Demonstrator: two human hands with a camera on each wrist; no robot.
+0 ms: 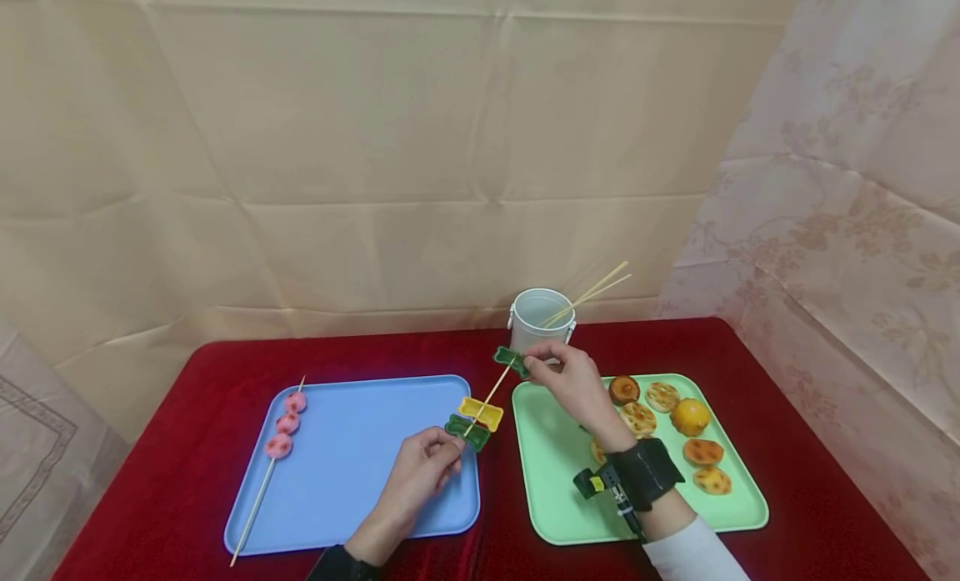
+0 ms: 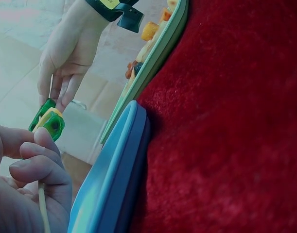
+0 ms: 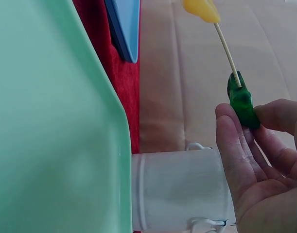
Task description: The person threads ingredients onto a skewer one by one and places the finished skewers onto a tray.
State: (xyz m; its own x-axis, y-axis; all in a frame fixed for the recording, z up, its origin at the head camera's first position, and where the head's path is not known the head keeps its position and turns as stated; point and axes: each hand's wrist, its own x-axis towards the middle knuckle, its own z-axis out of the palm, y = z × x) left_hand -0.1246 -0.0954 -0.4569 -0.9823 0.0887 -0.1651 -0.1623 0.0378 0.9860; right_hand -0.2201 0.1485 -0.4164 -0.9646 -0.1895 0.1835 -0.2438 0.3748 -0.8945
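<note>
My left hand (image 1: 422, 471) grips a thin wooden skewer (image 1: 495, 384) over the right part of the blue tray (image 1: 360, 383). A green pepper piece (image 1: 467, 432) and a yellow pepper piece (image 1: 482, 413) sit threaded on it just above the left fingers. At the skewer's upper end my right hand (image 1: 567, 383) pinches another green pepper piece (image 3: 243, 104) between thumb and fingers. In the right wrist view the skewer tip meets that piece, with bare stick between it and the yellow one. The skewer's lower end (image 2: 43, 208) runs down past the left palm.
A skewer with several pink round pieces (image 1: 279, 446) lies on the blue tray's left side. On the right, a green tray (image 1: 547, 514) holds several browned slices and yellow pieces (image 1: 690, 417), partly behind my right arm. A white bucket (image 1: 525, 335) with skewers (image 1: 600, 287) stands behind.
</note>
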